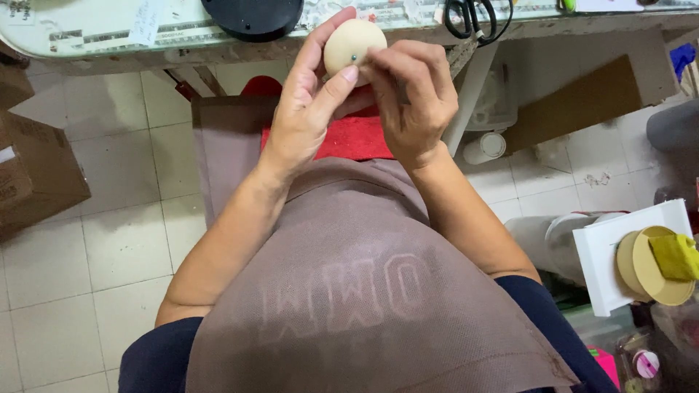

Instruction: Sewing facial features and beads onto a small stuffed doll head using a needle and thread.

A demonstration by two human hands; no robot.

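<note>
Rising from the lap over a brown fabric apron [364, 291], both forearms angle inward and meet just below the counter edge. The left hand [306, 109] cups a smooth cream-coloured egg-shaped ball [353, 45], its thumb pressed on the front. The right hand [411, 94] curls beside it, its fingers [375, 62] pinching at a small dark pin on the ball. Beyond, the glass-topped counter [109, 36] carries black-handled scissors [473, 18]; tiled floor [109, 240] lies open to the left.
</note>
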